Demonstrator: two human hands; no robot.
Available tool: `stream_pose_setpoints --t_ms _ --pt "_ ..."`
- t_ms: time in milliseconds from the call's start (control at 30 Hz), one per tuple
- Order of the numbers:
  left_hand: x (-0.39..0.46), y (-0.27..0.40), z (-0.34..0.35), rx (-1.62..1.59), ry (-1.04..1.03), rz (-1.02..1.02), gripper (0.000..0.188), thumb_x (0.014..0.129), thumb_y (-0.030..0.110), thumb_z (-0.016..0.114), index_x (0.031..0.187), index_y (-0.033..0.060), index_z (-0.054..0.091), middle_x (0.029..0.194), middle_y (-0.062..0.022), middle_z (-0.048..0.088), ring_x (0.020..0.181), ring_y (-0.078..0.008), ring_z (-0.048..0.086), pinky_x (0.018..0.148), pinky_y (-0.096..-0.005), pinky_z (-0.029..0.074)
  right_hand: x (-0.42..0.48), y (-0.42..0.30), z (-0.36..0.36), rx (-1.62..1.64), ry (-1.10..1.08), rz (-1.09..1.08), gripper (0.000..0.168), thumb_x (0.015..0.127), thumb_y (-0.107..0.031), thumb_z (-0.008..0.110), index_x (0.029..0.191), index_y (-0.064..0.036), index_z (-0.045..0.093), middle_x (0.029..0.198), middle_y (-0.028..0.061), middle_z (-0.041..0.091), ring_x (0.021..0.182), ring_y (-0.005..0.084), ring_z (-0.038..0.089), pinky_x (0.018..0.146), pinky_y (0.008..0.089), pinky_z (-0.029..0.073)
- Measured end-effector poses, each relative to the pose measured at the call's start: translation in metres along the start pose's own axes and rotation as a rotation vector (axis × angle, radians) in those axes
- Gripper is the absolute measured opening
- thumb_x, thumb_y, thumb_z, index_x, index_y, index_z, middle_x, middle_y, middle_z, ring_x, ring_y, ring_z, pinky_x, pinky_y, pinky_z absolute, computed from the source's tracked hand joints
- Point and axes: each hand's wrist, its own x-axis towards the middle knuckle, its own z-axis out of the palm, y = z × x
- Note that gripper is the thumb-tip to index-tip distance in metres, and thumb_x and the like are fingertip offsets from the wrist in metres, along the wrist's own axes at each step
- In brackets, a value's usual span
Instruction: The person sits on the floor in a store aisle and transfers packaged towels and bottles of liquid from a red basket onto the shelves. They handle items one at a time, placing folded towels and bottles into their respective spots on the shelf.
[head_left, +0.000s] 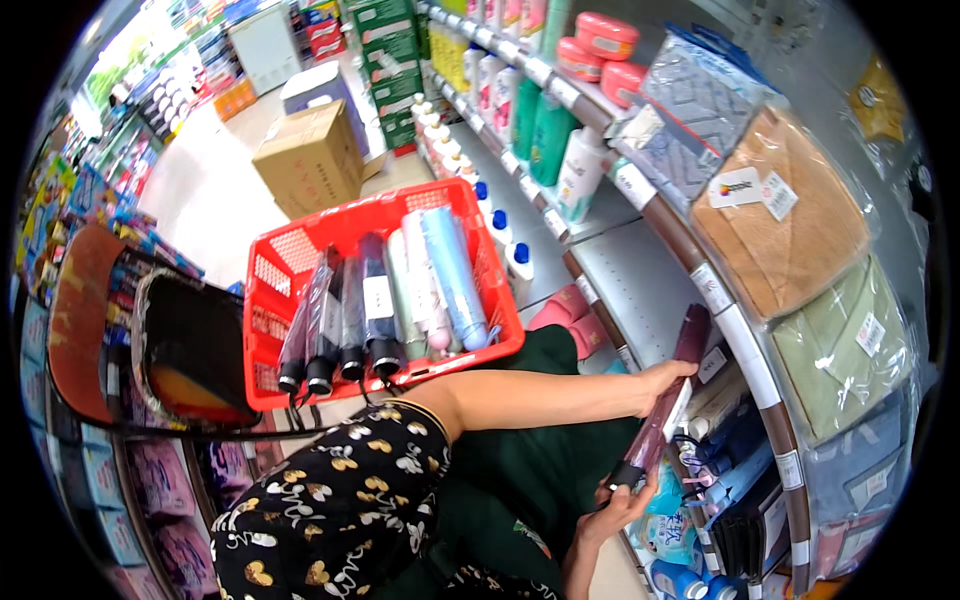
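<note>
A dark red folding umbrella in a clear sleeve (651, 442) is held slantwise at the shelf. My left hand (666, 384) grips its upper part, and my right hand (626, 499) is closed around the black handle end. Just right of it, on the lower shelf, lie more umbrellas, a blue one (739, 480) among them. To the left, a red plastic basket (386, 379) holds several wrapped folding umbrellas, including a navy one (377, 307) and a light blue one (455, 277), handles towards me.
Packaged textiles (784, 210) lie on the upper shelf at right. Bottles (581, 176) stand on shelves ahead. A chair (90, 322) is at left, a cardboard box (311, 161) beyond the basket. Pink slippers (570, 311) and blue detergent packs (667, 532) are low down near the shelf.
</note>
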Motion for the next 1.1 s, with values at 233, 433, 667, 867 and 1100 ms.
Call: stream_pose_setpoints --t_ms 233,433,667,867,1100 --pt "-0.186 0.004 -0.063 -0.129 0.042 0.475 0.024 0.083 0.018 0.064 0.103 0.0061 0.057 0.092 -0.0049 0.062 0.084 -0.0185 0.061 0.08 -0.0355 0.049 -0.021 -0.033 0.006 0.022 -0.577 0.029 0.081 0.073 -0.04 0.069 0.13 0.007 0.036 0.096 0.0161 0.061 0.071 0.0169 0.062 0.056 0.0236 0.05" --pt "-0.325 0.032 -0.085 0.025 0.369 0.913 0.033 0.089 0.012 0.058 0.12 0.0039 0.049 0.11 -0.006 0.061 0.1 -0.0167 0.06 0.09 -0.0357 0.047 -0.028 -0.045 0.094 0.101 -1.13 0.05 0.066 0.08 -0.009 0.06 0.137 0.005 0.031 0.112 0.0151 0.061 0.095 0.0168 0.06 0.077 0.0271 0.049" --pt "-0.413 0.06 -0.191 0.425 0.871 1.038 0.06 0.087 0.016 0.062 0.137 -0.0022 0.035 0.119 -0.0126 0.057 0.103 -0.0178 0.058 0.092 -0.0312 0.045 -0.094 -0.042 0.219 0.199 -1.329 0.225 0.064 0.085 -0.01 0.061 0.138 0.005 0.028 0.107 0.0144 0.06 0.09 0.0153 0.06 0.075 0.0277 0.049" --pt "-0.419 0.055 -0.224 0.705 1.094 0.801 0.072 0.084 0.029 0.066 0.138 -0.0081 0.035 0.135 -0.0253 0.045 0.126 -0.0279 0.043 0.105 -0.0346 0.031 -0.113 0.009 0.245 -0.283 -1.487 -0.145 0.076 0.084 -0.015 0.062 0.142 0.008 0.02 0.094 0.0161 0.056 0.075 0.0218 0.056 0.069 0.0347 0.047" --pt "-0.36 0.044 -0.116 1.093 0.798 1.295 0.043 0.083 0.008 0.059 0.125 0.0003 0.054 0.133 -0.0161 0.049 0.12 -0.022 0.048 0.095 -0.034 0.04 -0.047 0.01 0.171 -0.194 -1.126 -0.387 0.051 0.082 -0.006 0.063 0.13 -0.003 0.048 0.086 0.0116 0.056 0.058 0.0182 0.053 0.055 0.0316 0.046"
